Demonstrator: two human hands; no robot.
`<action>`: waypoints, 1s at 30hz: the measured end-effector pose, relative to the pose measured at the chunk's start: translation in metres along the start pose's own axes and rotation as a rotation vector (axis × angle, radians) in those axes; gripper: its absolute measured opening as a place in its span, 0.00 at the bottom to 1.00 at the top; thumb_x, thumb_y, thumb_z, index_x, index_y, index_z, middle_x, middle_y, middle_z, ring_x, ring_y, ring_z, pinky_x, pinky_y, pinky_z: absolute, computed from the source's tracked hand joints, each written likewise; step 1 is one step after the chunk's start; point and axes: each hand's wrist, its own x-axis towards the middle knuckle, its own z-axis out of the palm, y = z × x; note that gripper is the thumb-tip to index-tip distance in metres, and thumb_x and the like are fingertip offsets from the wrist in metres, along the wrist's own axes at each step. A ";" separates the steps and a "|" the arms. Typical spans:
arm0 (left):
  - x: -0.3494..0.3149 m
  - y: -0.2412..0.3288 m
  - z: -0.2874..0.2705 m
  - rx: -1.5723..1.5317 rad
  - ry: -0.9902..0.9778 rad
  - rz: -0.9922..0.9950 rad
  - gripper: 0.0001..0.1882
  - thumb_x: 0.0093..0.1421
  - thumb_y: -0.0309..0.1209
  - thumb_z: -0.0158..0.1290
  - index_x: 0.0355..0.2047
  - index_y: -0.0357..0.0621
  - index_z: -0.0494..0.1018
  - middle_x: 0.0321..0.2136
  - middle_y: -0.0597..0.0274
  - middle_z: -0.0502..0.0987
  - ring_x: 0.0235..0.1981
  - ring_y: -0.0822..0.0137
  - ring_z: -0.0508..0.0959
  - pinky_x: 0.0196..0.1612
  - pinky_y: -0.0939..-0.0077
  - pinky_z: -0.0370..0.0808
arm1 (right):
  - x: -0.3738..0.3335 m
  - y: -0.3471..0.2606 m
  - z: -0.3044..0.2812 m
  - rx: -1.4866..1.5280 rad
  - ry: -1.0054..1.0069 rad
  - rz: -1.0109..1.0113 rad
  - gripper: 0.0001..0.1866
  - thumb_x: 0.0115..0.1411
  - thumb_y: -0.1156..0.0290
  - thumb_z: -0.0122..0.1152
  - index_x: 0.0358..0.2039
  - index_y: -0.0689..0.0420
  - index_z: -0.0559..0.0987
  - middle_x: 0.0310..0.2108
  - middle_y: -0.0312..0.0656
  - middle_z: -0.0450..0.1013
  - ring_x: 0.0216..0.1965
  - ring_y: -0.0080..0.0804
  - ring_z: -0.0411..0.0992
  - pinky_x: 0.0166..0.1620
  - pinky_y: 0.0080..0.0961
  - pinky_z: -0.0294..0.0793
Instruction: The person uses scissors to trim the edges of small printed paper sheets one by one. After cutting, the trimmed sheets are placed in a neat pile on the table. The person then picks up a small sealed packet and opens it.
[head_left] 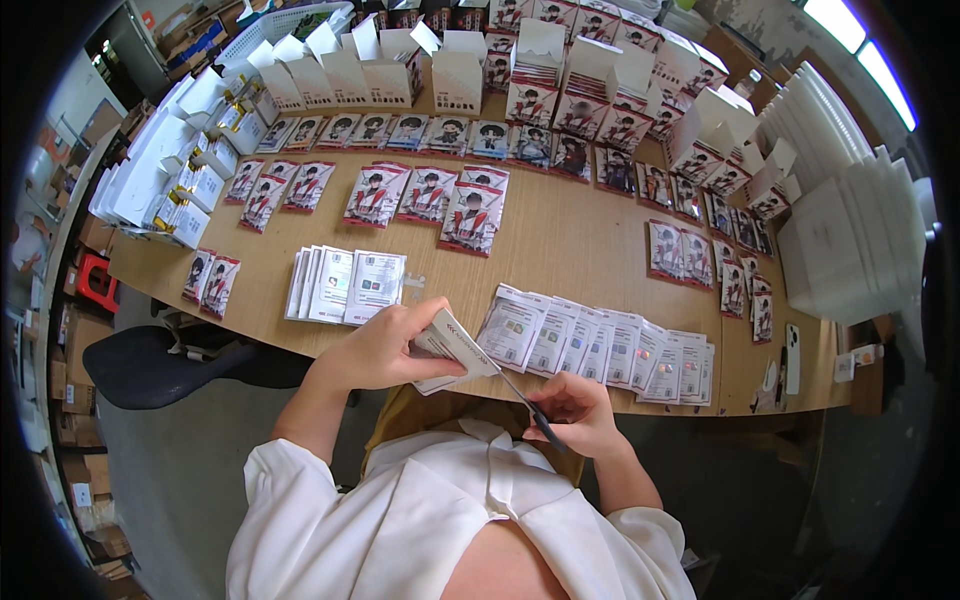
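My left hand is wrapped round a thin white box with printing on its side, tilted above the table's near edge. In my right hand is a pair of scissors with dark handles. Their blades point up and left, with the tips at the box's right corner; whether they cut into it I cannot tell. Right of the box lies an overlapping row of white card packets, backs up. A smaller fan of similar packets lies beyond my left hand.
Red and white figure packets lie in groups across the wooden table. Open white boxes line the far side. Stacked plastic trays stand at the right, a white carton at the left. A dark chair is beside the table.
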 end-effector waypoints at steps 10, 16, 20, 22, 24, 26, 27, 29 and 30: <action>0.002 -0.003 0.001 0.145 -0.033 0.074 0.20 0.47 0.32 0.61 0.31 0.36 0.61 0.25 0.51 0.77 0.27 0.61 0.80 0.26 0.75 0.73 | 0.001 0.004 0.002 0.024 0.025 0.008 0.13 0.46 0.82 0.65 0.32 0.65 0.70 0.27 0.36 0.71 0.28 0.13 0.69 0.28 0.10 0.68; 0.002 0.001 0.003 0.091 -0.073 0.044 0.20 0.47 0.32 0.61 0.31 0.36 0.61 0.23 0.49 0.76 0.27 0.58 0.79 0.26 0.74 0.73 | 0.002 0.005 0.003 0.065 0.003 0.021 0.13 0.46 0.82 0.65 0.32 0.64 0.70 0.27 0.35 0.70 0.28 0.13 0.69 0.29 0.10 0.68; 0.002 -0.002 0.003 0.110 -0.057 0.067 0.20 0.48 0.32 0.61 0.31 0.37 0.61 0.23 0.48 0.76 0.27 0.54 0.78 0.26 0.72 0.73 | 0.003 0.006 0.004 0.044 0.012 0.015 0.14 0.46 0.82 0.65 0.32 0.64 0.70 0.27 0.34 0.70 0.28 0.13 0.69 0.28 0.10 0.67; 0.002 0.000 0.003 0.154 -0.056 0.067 0.20 0.47 0.32 0.61 0.31 0.37 0.62 0.24 0.48 0.76 0.27 0.53 0.78 0.26 0.71 0.72 | 0.003 0.005 0.005 0.073 0.009 0.028 0.14 0.46 0.82 0.66 0.32 0.63 0.70 0.27 0.34 0.70 0.28 0.13 0.69 0.29 0.09 0.67; 0.003 0.001 0.010 0.206 -0.096 0.046 0.20 0.47 0.33 0.61 0.31 0.37 0.62 0.24 0.48 0.76 0.27 0.52 0.78 0.26 0.71 0.72 | 0.004 0.004 0.005 0.087 -0.006 0.036 0.14 0.46 0.82 0.66 0.32 0.63 0.71 0.28 0.34 0.70 0.28 0.13 0.69 0.29 0.09 0.67; 0.003 0.001 0.013 0.213 -0.115 0.047 0.20 0.47 0.33 0.61 0.31 0.37 0.62 0.23 0.48 0.76 0.27 0.52 0.78 0.26 0.71 0.72 | 0.006 0.004 0.005 0.088 -0.033 0.040 0.14 0.46 0.82 0.66 0.32 0.63 0.71 0.28 0.34 0.70 0.29 0.14 0.69 0.30 0.09 0.67; 0.004 0.001 0.012 0.194 -0.115 0.059 0.20 0.47 0.33 0.61 0.32 0.37 0.63 0.23 0.48 0.76 0.27 0.52 0.78 0.27 0.71 0.72 | 0.006 0.004 0.006 0.098 -0.018 0.038 0.14 0.46 0.82 0.66 0.32 0.63 0.71 0.28 0.34 0.71 0.29 0.14 0.69 0.30 0.10 0.68; 0.005 0.001 0.011 0.156 -0.116 0.055 0.20 0.47 0.33 0.61 0.32 0.36 0.63 0.23 0.48 0.76 0.27 0.53 0.78 0.27 0.71 0.72 | 0.007 0.002 0.009 0.119 0.013 0.035 0.14 0.46 0.82 0.66 0.33 0.63 0.71 0.28 0.34 0.71 0.30 0.14 0.69 0.31 0.10 0.68; 0.005 0.001 0.011 0.136 -0.116 0.035 0.19 0.47 0.32 0.61 0.32 0.36 0.64 0.23 0.48 0.76 0.27 0.54 0.78 0.27 0.72 0.72 | 0.007 0.002 0.010 0.126 0.015 0.042 0.14 0.46 0.82 0.66 0.33 0.63 0.71 0.28 0.34 0.71 0.30 0.14 0.70 0.31 0.10 0.68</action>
